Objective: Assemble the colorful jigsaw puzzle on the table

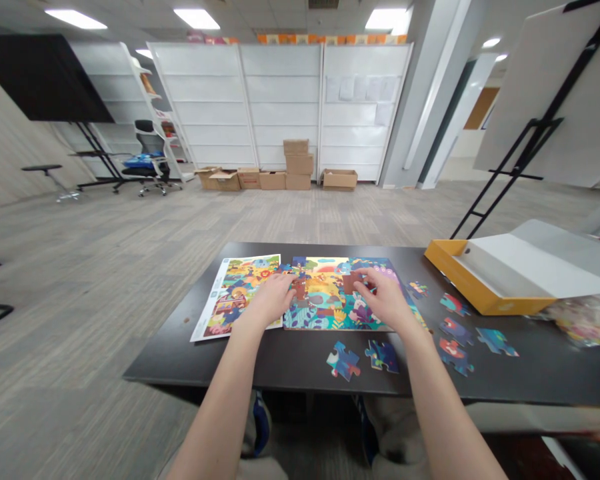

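Jigsaw puzzle [327, 299], largely joined, lies flat on the dark desk [290, 360], and everything else is placed here by it; the left hand [273, 297] is at its left edge and the right hand [384, 298] is over its right half, so the 2 hands are well apart; the right thumb and forefinger stand a little apart beside a brown patch [348, 285] in the picture, and the left fingers are low and curved; whether either of the hands pinches a piece, I cannot tell.

Good work at this point, I judge, means letting the left hand steady the joined part while the right fingertips line up tabs with sockets; pressing straight down should serve better than sliding, which could push neighbours out of line; the printed sheet [215, 303] just left of the puzzle offers a similar animal scene for checking colours.

The puzzle's long axis runs left to right, roughly along the desk's near edge; its picture appears upright to the person, with the rainbow at the far side and the leafy plants at the near side; 2 loose pieces [344, 361] lie on its near side, 5 more lie to its right, turned various ways, and the yellow box [510, 306] is beyond those.
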Motion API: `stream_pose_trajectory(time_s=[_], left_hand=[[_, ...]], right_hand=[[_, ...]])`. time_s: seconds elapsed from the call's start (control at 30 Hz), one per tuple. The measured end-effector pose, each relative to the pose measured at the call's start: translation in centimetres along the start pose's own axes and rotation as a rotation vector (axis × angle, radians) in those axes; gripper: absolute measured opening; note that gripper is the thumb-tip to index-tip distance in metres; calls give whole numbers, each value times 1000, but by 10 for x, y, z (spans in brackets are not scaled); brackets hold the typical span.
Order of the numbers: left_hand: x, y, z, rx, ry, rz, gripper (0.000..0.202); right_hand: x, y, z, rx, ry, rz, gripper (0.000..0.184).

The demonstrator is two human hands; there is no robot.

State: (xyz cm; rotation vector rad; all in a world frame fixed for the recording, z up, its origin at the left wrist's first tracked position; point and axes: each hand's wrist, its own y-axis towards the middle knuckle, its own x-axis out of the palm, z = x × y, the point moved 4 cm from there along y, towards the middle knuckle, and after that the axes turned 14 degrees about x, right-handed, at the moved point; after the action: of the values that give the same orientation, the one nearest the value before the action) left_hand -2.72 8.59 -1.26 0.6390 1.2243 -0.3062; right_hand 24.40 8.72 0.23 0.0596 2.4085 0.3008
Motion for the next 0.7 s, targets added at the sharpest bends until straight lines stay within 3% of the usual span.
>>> stream_pose_trajectory(time_s=[0.4, 0.7], left_hand=[[5, -3, -4, 13, 19, -11, 57], [2, 1, 0, 33, 42, -8, 43]], right_hand=[[0, 1, 3, -2, -15, -5, 24], [1, 0, 4, -9, -21, 5, 25]])
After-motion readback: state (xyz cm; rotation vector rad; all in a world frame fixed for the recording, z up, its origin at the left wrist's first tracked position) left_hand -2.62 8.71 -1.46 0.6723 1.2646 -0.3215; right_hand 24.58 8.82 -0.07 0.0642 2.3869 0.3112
